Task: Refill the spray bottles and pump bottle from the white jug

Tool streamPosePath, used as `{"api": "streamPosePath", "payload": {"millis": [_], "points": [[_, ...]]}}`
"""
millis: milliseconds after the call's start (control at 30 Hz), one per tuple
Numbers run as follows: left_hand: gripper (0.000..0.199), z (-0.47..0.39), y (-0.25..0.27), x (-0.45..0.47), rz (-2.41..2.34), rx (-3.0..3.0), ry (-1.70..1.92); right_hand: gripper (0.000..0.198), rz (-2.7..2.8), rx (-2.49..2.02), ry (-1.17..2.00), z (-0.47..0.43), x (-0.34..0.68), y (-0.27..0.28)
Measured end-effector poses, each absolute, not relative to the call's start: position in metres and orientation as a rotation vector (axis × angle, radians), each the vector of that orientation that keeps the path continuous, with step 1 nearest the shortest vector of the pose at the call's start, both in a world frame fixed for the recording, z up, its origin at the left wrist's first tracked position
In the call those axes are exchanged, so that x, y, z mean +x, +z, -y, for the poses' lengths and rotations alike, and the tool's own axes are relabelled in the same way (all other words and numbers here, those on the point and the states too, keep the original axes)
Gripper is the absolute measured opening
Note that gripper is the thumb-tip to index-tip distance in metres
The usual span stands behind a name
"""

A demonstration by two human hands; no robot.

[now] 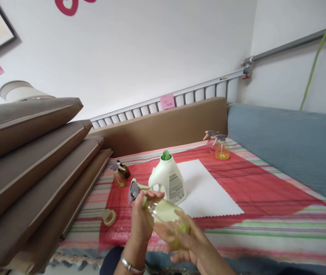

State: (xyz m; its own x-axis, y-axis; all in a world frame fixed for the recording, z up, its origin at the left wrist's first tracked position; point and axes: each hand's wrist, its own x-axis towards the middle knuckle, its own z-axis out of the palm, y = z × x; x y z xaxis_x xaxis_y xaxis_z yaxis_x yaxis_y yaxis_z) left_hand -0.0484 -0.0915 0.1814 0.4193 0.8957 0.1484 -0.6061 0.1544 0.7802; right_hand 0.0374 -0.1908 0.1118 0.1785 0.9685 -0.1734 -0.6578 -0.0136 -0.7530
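A clear spray bottle point(163, 219) with yellowish liquid lies tilted between my two hands, its grey and pale green trigger head pointing left. My left hand point(142, 212), with a bangle on the wrist, is closed round the bottle's neck just below the trigger. Around the bottle's base my right hand point(193, 242) is wrapped, its fingers a little blurred. Just behind stands a white detergent jug point(168, 179) with an uncapped green spout. To the left, a pale yellow-green cap point(108, 217) rests on the red cloth.
Two spray bottles point(222, 149) stand at the back right; two darker ones point(119, 176) stand at the left. A white scalloped sheet point(211, 194) lies on the red cloth point(260, 183). Stacked cushions point(37, 172) crowd the left side, and a radiator point(203, 93) runs behind.
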Motion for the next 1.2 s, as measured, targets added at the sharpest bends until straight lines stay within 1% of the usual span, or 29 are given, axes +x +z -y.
{"api": "streamPosePath", "payload": {"millis": [67,133,233,333,467,500,600,633,700,767,867,900,933,967,1000,1067,1100,1133,1200], "points": [[0.027,0.092,0.181,-0.049,-0.387,0.884,1.065,0.078,0.449,-0.853,1.568,0.194,0.041,0.115],[0.029,0.093,0.178,-0.05,-0.405,0.883,1.048,0.082,0.414,-0.841,1.728,0.196,0.043,0.121],[0.03,0.092,0.174,-0.051,-0.437,0.873,1.088,0.084,0.382,-0.806,1.834,0.198,0.041,0.128],[0.03,0.091,0.171,-0.052,-0.459,0.889,1.153,0.079,0.376,-0.73,1.833,0.199,0.036,0.133],[0.03,0.088,0.17,-0.053,-0.497,0.931,1.24,0.056,0.461,-0.627,1.671,0.201,0.029,0.133],[0.03,0.087,0.17,-0.053,-0.507,0.935,1.255,0.06,0.475,-0.627,1.629,0.201,0.027,0.131],[0.031,0.084,0.169,-0.055,-0.532,0.941,1.258,0.084,0.478,-0.684,1.54,0.2,0.023,0.122],[0.031,0.084,0.169,-0.056,-0.529,0.945,1.242,0.088,0.475,-0.699,1.522,0.2,0.022,0.118],[0.031,0.084,0.171,-0.057,-0.506,0.945,1.167,0.083,0.451,-0.708,1.564,0.198,0.023,0.11],[0.033,0.084,0.173,-0.059,-0.476,0.934,1.077,0.075,0.394,-0.708,1.728,0.195,0.025,0.105],[0.034,0.083,0.173,-0.061,-0.463,0.917,1.039,0.084,0.345,-0.716,1.975,0.191,0.028,0.102],[0.034,0.082,0.172,-0.062,-0.465,0.909,1.057,0.085,0.357,-0.717,1.969,0.189,0.028,0.102],[0.034,0.08,0.172,-0.062,-0.472,0.9,1.082,0.082,0.379,-0.717,1.898,0.188,0.027,0.101],[0.034,0.079,0.171,-0.062,-0.488,0.89,1.107,0.078,0.405,-0.721,1.769,0.186,0.026,0.1],[0.033,0.077,0.17,-0.063,-0.51,0.88,1.131,0.08,0.436,-0.731,1.61,0.184,0.024,0.098],[0.033,0.075,0.17,-0.063,-0.556,0.878,1.157,0.102,0.504,-0.778,1.313,0.182,0.021,0.095],[0.032,0.075,0.17,-0.064,-0.565,0.889,1.154,0.109,0.534,-0.804,1.231,0.181,0.019,0.093],[0.031,0.075,0.171,-0.064,-0.559,0.903,1.138,0.109,0.552,-0.821,1.224,0.181,0.019,0.093],[0.03,0.076,0.172,-0.065,-0.521,0.931,1.073,0.09,0.531,-0.789,1.384,0.182,0.019,0.094]]}}
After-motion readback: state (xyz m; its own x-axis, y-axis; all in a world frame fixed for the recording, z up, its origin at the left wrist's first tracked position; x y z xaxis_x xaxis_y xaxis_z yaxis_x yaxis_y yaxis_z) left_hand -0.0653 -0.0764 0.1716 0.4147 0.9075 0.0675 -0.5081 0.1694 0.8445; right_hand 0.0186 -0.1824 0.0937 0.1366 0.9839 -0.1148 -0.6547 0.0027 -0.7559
